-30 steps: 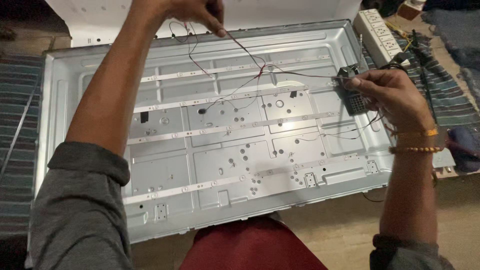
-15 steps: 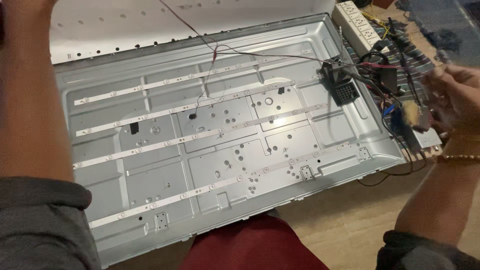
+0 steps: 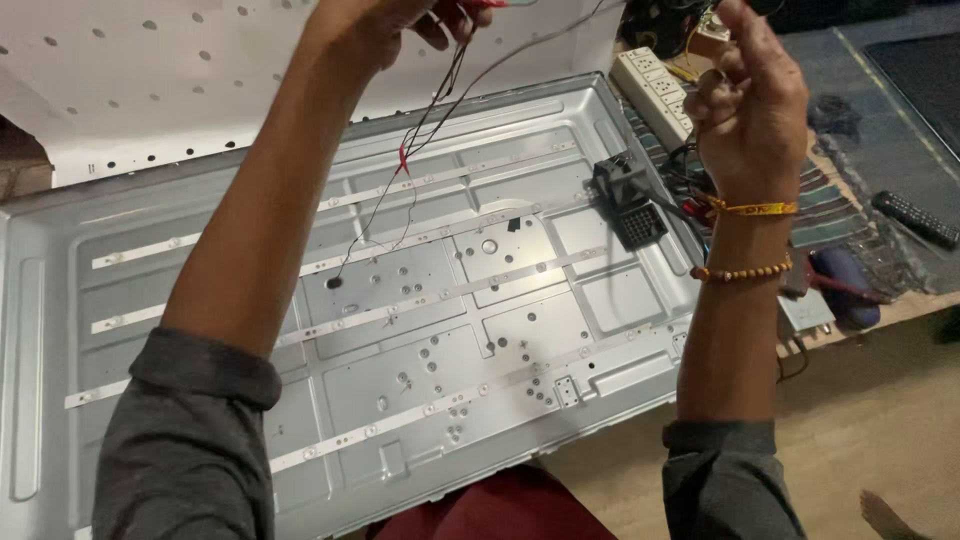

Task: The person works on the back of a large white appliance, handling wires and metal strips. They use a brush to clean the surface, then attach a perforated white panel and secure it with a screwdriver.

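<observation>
Both my hands are raised above a large silver metal back panel [image 3: 560, 330] with several white strips running across it. My left hand [image 3: 385, 25] at the top holds thin red and black wires [image 3: 415, 140] that hang down toward the panel. My right hand [image 3: 750, 95] is closed in a fist near the top right, with a wire seeming to run to it; bracelets circle its wrist. A small black box-shaped device [image 3: 628, 200] lies on the panel's right side, below my right hand.
A white perforated sheet [image 3: 150, 90] leans behind the panel. A white power strip [image 3: 655, 90] lies at the upper right, tangled cables beside it. A black remote [image 3: 915, 220] rests on a striped mat at far right. Wooden floor shows at lower right.
My right hand has left the black device and risen up to the top right. My left hand stays high with the wires. The view shifted, bringing both forearms into frame.
</observation>
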